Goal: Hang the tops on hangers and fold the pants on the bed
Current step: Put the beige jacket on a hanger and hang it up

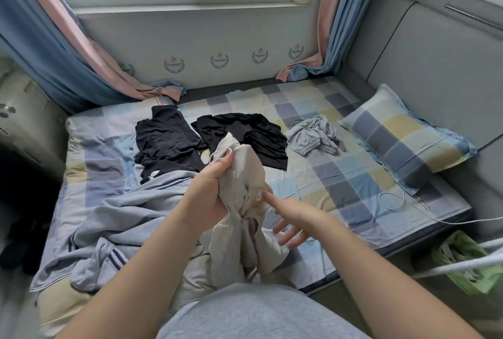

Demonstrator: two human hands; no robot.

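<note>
My left hand [211, 189] grips a bunched beige zip-up top [245, 219] and holds it up over the near edge of the bed [353, 175]. Its lower part hangs down toward my lap. My right hand [288, 219] is just right of the top with its fingers spread, the forefinger touching the cloth. A grey striped top [117, 216] lies crumpled at the near left. Two black garments [166, 140] [245, 134] lie spread in the middle of the bed. A small grey pair of pants [313, 134] is crumpled further right.
A checked pillow [402, 137] lies against the grey padded headboard [435, 66] on the right. A white cable [392, 202] loops near the bed's right edge. White hangers [462, 265] and a green bag [468, 265] sit at the lower right. Curtains flank the window.
</note>
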